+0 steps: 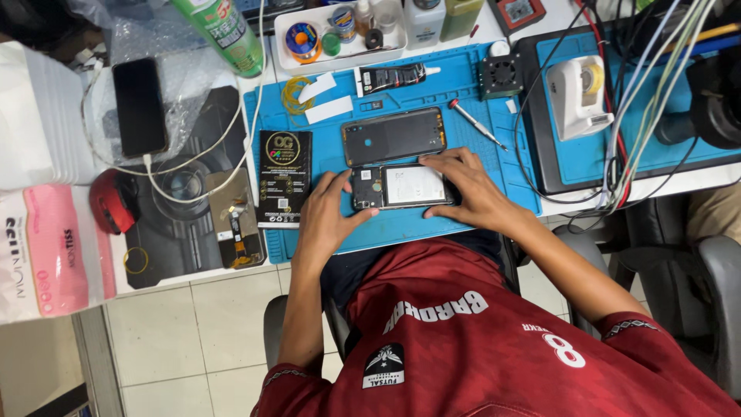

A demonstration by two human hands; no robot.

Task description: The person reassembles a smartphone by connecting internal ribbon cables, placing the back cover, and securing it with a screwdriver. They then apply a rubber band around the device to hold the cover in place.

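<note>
Opened phone lies back-up on the blue mat, internals and pale battery exposed. Left hand has its grip on the phone's left end, fingers on the edge; right hand covers the phone's right end. Just above the phone: detached dark back cover, touching or nearly. Up and right of the phone: screwdriver. Left of the phone: black accessory box on the mat edge. Far left of the phone on the tabletop: second phone on a cable.
</note>
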